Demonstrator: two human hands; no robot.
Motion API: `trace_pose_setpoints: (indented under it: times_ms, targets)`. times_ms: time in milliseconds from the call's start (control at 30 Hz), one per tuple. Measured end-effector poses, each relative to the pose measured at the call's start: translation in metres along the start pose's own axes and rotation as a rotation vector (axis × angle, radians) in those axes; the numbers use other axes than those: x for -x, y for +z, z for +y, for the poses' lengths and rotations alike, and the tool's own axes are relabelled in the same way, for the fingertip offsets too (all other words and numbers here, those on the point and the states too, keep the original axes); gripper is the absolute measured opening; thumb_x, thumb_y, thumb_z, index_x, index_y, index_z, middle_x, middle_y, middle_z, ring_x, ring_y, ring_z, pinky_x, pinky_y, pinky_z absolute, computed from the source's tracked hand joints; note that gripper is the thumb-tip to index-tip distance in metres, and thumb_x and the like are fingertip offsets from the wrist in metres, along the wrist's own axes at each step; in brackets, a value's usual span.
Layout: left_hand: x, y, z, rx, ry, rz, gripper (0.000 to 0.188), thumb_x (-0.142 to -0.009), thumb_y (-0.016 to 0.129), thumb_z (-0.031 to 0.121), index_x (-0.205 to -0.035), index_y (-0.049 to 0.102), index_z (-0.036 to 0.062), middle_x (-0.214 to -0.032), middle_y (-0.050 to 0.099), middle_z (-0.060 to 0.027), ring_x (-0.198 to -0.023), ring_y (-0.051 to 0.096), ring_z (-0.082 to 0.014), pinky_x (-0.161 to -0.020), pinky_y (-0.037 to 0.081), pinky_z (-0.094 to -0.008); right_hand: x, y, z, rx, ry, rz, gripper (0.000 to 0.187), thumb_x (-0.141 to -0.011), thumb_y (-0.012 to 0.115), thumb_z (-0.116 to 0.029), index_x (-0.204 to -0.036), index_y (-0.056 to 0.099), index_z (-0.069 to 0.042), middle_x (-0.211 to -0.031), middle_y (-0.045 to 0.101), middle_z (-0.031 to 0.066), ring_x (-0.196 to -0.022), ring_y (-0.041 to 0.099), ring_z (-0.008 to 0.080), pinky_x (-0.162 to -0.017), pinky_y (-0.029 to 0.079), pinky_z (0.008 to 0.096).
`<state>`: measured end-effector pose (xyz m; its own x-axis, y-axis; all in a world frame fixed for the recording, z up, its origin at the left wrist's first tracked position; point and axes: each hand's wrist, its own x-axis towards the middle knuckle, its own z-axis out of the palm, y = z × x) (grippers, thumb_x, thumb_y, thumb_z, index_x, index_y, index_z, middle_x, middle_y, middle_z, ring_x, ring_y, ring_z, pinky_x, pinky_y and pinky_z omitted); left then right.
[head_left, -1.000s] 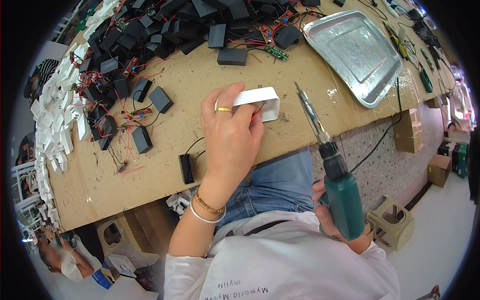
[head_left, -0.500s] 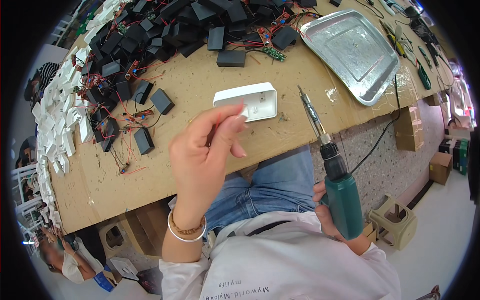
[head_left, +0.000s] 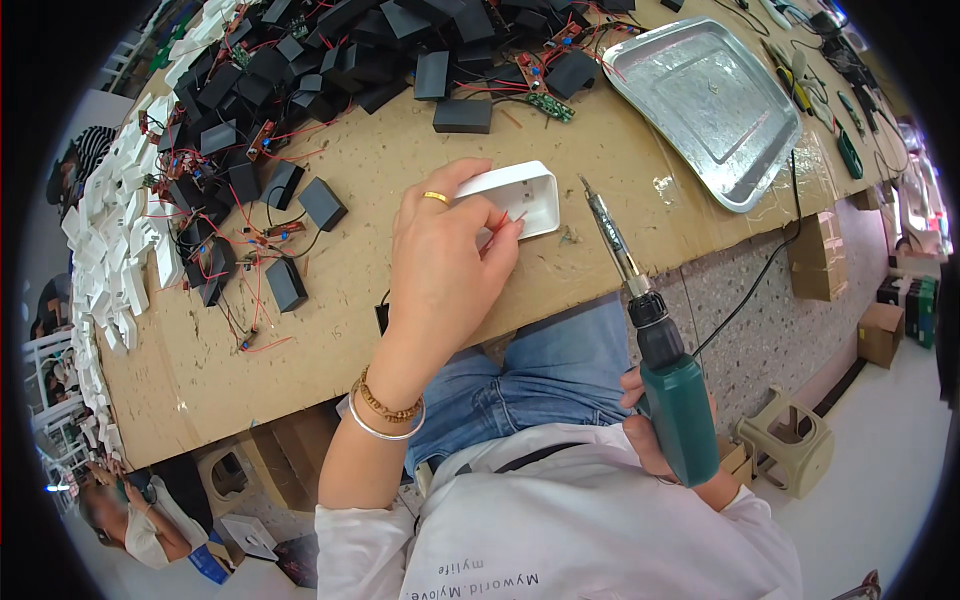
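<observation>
From my remote view through the head camera, I see dark lettering on the white shirt point(head_left: 600, 530), upside down to me; a dark marking on the metal barrel of the green tool point(head_left: 680, 420) is too small to make out.

The white case point(head_left: 520, 177) rests on the table point(head_left: 350, 390), near its front edge and ahead of the jeans point(head_left: 555, 350). Its long axis runs roughly left to right, the right end slightly farther from me, and its open side faces the wearer. My left grip point(head_left: 445, 245), a bare hand, is closed around the case's left end: some fingers lie behind the far wall, while thumb and forefinger bend into the hollow by a thin red wire point(head_left: 512, 219). Whether they pinch that wire I cannot tell.

My right grip point(head_left: 648, 442) is wrapped around the green tool, whose barrel slants up and left; the pointed tip stands just right of the case, apart from it.

The case is smooth, glossy plastic with rounded corners. The tool has a chunky green body, a black collar and a shiny barrel. Brown, scuffed board tops the table. Beyond lie matte black boxes point(head_left: 462, 116) tangled with red wires and circuit boards point(head_left: 548, 107), white plastic pieces point(head_left: 115, 245) heaped at left, and a dented, round-cornered metal tray point(head_left: 700, 100) at right.
</observation>
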<state>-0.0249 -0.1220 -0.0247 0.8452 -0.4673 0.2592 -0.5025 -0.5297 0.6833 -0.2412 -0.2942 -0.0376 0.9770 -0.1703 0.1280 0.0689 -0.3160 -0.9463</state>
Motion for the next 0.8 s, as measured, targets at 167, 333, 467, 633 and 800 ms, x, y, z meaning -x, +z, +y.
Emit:
trace_pose_setpoints:
  times_ms: [167,333,467,633,800]
  targets:
    - [0.000,0.001,0.000,0.003,0.027,0.065,0.012,-0.078,0.073,0.015,-0.078,0.069,0.0040,-0.121,0.061,-0.0130,-0.103,0.056,-0.0331,-0.093,0.043,-0.0410,-0.005,0.000,-0.002,0.025,-0.051,-0.040,0.041,-0.087,0.070,-0.024,-0.112,0.054,0.004,-0.102,0.063,0.0136,-0.076,0.062,0.0154,-0.072,0.051,0.0300]
    - [0.009,-0.015,0.011,-0.393,0.334,0.249,0.012,-0.076,0.073,0.009,-0.088,0.071,0.0074,-0.099,0.065,-0.0066,-0.089,0.060,-0.0265,-0.081,0.046,-0.0395,-0.002,0.000,-0.001,0.036,-0.018,-0.009,0.042,-0.087,0.070,-0.023,-0.114,0.053,0.004,-0.103,0.063,0.0138,-0.077,0.062,0.0154,-0.073,0.051,0.0303]
    - [0.017,-0.014,0.006,-0.151,0.211,0.124,0.017,-0.074,0.074,0.007,-0.091,0.071,0.0093,-0.087,0.064,-0.0044,-0.081,0.061,-0.0242,-0.071,0.047,-0.0363,0.000,-0.002,0.003,0.099,-0.015,-0.010,0.041,-0.086,0.069,-0.021,-0.114,0.052,0.004,-0.103,0.063,0.0134,-0.079,0.063,0.0149,-0.074,0.051,0.0299]
    - [0.016,-0.015,0.008,0.123,-0.021,0.083,0.016,-0.075,0.074,0.008,-0.091,0.071,0.0082,-0.089,0.065,-0.0051,-0.084,0.061,-0.0251,-0.075,0.047,-0.0385,-0.003,-0.001,0.000,0.086,-0.016,-0.001,0.037,-0.085,0.068,-0.017,-0.113,0.054,0.004,-0.102,0.064,0.0132,-0.078,0.063,0.0152,-0.073,0.051,0.0301]
    - [-0.014,-0.016,-0.002,-0.204,0.279,0.075,0.011,-0.077,0.073,0.009,-0.086,0.069,0.0043,-0.112,0.064,-0.0096,-0.106,0.056,-0.0326,-0.094,0.041,-0.0456,-0.005,0.007,0.006,0.119,-0.066,0.108,0.039,-0.074,0.080,-0.015,-0.104,0.059,-0.003,-0.080,0.061,0.0034,-0.064,0.056,0.0117,-0.057,0.045,0.0262]
